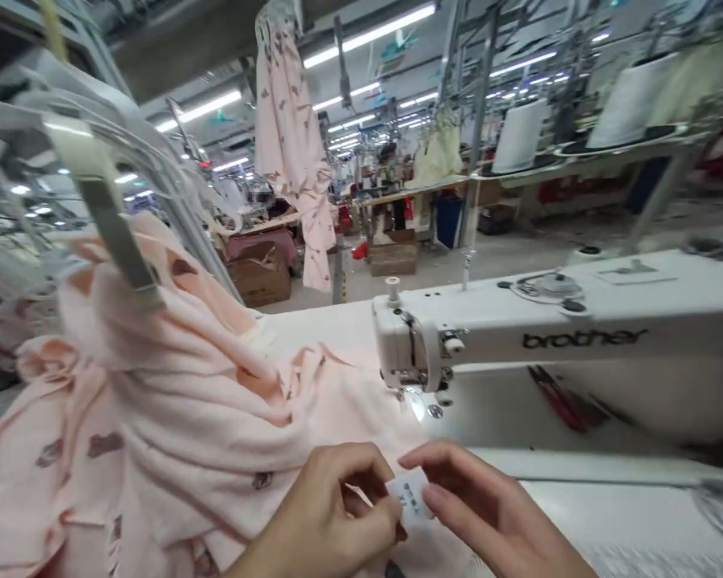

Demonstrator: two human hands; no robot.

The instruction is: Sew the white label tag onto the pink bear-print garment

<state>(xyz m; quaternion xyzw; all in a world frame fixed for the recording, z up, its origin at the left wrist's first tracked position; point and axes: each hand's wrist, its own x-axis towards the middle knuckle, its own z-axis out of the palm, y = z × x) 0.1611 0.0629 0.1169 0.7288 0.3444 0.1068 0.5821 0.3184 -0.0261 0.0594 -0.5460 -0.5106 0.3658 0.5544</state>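
Observation:
Between my hands is a small white garment label (410, 494) with dark print. My left hand (343, 510) pinches its left edge between thumb and fingers. My right hand (478, 502) is at the label's right edge, thumb and index finger apart, the thumb touching or nearly touching it. Beneath both hands lies pale pink fabric (355, 401) with dark printed motifs, heaped up at the left. Just beyond them stands the white sewing machine head (406, 345), its needle area lit and the pink fabric reaching up to it.
Red-handled snips (557, 397) lie on the bed under the machine arm (554, 341). A clamp (111, 217) presses on the heaped fabric at left. Behind hangs a pink printed garment (294, 144). Thread cones (521, 136) stand on a rack at upper right, and cardboard boxes (392, 255) sit on the floor.

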